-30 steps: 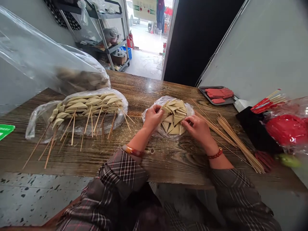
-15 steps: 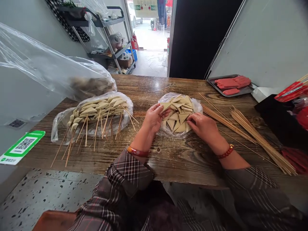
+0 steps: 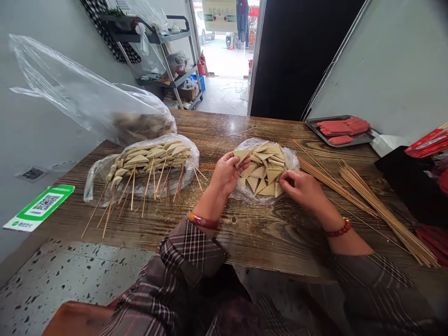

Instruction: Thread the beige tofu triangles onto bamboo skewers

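Observation:
My left hand [image 3: 227,173] holds a beige triangular piece [image 3: 241,157] between thumb and fingers, over the left edge of a pile of similar pieces [image 3: 268,175] on a clear plastic bag. At the pile's right edge is my right hand [image 3: 297,184], its fingertips pinched together; whether anything is between them is too small to tell. To the left, skewered beige pieces [image 3: 147,156] lie stacked on another plastic bag, their sticks pointing toward me. Loose bundles of bare wooden skewers [image 3: 381,205] rest on the table [image 3: 266,242] to the right of my right hand.
A dark tray [image 3: 360,139] with red pieces stands at the back right, near a black box [image 3: 402,182]. A large plastic bag [image 3: 140,123] with brownish contents is at the back left. A green-and-white QR card [image 3: 44,205] sits at the left edge.
My right hand has drawn slightly right, toward the pile's outer edge. The piece in my left hand is turned, with its point now downward. The whole view has shifted a little.

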Demonstrator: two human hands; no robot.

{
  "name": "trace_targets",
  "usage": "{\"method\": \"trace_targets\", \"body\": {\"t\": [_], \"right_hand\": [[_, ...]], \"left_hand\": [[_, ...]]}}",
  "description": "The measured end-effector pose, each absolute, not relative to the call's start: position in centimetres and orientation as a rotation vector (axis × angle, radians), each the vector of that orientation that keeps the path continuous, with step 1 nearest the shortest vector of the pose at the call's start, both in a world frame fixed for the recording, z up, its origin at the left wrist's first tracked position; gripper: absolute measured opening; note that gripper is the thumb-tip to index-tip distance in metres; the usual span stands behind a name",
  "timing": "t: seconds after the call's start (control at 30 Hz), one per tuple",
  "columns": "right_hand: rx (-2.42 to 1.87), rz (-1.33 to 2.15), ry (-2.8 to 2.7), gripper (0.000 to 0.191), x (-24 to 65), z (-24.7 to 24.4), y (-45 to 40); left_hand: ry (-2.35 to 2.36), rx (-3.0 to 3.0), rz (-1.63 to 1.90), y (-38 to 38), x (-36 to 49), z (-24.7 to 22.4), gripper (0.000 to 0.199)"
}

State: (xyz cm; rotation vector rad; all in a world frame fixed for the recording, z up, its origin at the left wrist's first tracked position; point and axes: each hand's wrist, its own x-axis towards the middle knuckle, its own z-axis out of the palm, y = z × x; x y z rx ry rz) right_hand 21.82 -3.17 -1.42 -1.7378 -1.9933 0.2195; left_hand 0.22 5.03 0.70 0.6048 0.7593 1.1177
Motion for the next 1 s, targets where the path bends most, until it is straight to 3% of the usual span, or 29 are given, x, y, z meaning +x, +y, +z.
{"method": "trace_targets", "body": {"t": [0.1,0.23,0.4,0.53,0.6,0.73,1.0], "right_hand": [[-1.613,0.394,-1.825,0.021,21.8,-1.8,-3.0],[-1.476,0.703,-1.640,0.025,21.0,-1.9,-3.1],[-1.385,0.880,-1.523,0.025,19.8,-0.9,-3.2],[-1.328,1.020,-1.453,0.024,19.3,-0.5,-2.7],[-1.301,1.092,-1.380,0.025,19.1,-0.5,-2.5],[-1.262,1.164,-1.275,0.027,18.9,-0.4,-2.5],[-1.234,1.136,-1.265,0.025,19.0,-0.3,-2.5]], "left_hand": [[0.756,0.584,1.139,5.1,0.1,0.7,0.022],[0.732,0.526,1.118,5.2,-0.1,0.7,0.013],[0.684,0.533,1.086,5.1,-0.2,1.1,0.026],[0.607,0.490,1.126,5.3,-0.2,1.4,0.007],[0.573,0.435,1.112,5.5,-0.2,1.5,0.013],[0.621,0.406,1.067,5.4,0.1,1.9,0.026],[0.791,0.635,1.101,4.8,0.8,2.0,0.011]]}}
